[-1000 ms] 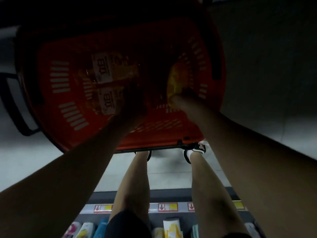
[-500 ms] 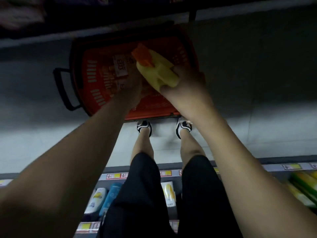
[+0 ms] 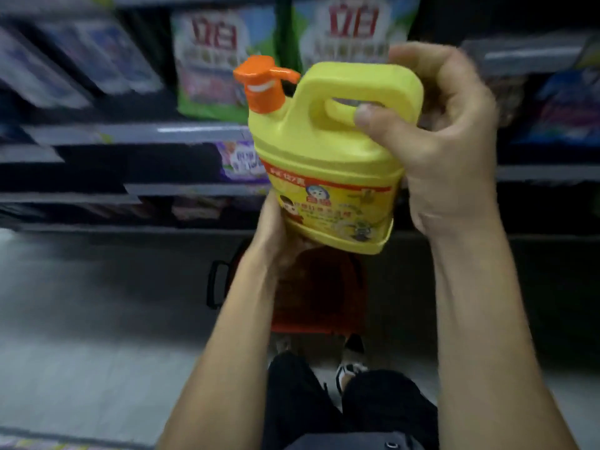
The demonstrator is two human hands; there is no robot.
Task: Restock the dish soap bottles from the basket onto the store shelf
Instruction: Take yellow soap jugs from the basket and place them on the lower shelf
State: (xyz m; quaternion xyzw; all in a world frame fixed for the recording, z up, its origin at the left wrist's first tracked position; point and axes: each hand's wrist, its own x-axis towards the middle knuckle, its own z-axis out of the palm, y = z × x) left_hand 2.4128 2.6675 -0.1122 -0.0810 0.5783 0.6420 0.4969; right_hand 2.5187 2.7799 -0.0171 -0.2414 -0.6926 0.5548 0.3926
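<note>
Dish soap bottle (image 3: 328, 164): yellow opaque plastic jug, squarish body with rounded corners, moulded loop handle at the top right, stepped ridge round the shoulder and another at the base. Tilted slightly, top toward the left. Smooth orange pump cap (image 3: 259, 82) with a faceted collar, spout pointing right toward the handle. Glossy printed label (image 3: 331, 203) wraps the lower body: red band on top, cartoon figures and small text below, too blurred to read.

Position: upper centre of frame, held in the air in front of the shelving, not touching any shelf.

Right hand (image 3: 444, 138): clamped on the bottle's handle, thumb across the front of the loop, fingers wrapped over the top rear corner.

Left hand (image 3: 276, 235): palm against the lower left corner and base. Its fingers are hidden under the bottle, so I can't tell how far they curl.

Basket (image 3: 311, 287): red plastic, directly below the bottle, between the forearms, in shadow. Black loop handle (image 3: 216, 284) sticks out on its left side. Contents not visible.

Shelf (image 3: 136, 133): grey flat metal tiers across the upper frame, motion-blurred. Two soft green-and-white bags (image 3: 211, 60) with big red characters stand behind the bottle at top centre. Purple packs to either side, smeared.

Floor (image 3: 97, 319): grey, smooth, slight sheen, centre left. Black shorts and black-and-white shoes (image 3: 349, 368) at lower centre.
</note>
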